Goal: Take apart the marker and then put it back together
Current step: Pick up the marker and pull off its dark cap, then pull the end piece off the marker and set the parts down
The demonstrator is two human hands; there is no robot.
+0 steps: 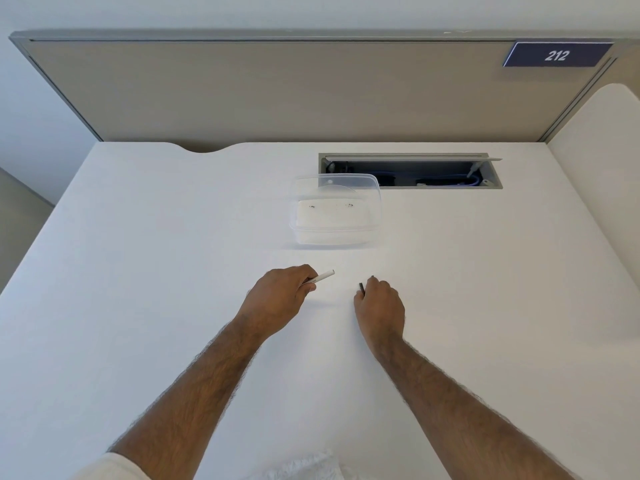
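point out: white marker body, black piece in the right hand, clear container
white marker body (322,276): head view, exposed barrel.
black piece (361,288): head view, visible end.
clear container (334,233): head view, near wall.

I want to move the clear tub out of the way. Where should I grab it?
Probably grip the clear tub by its left and right walls just under the rim, coming from above on the near side. It sits upright and open beyond both hands, and the open cable hatch crowds its far edge.
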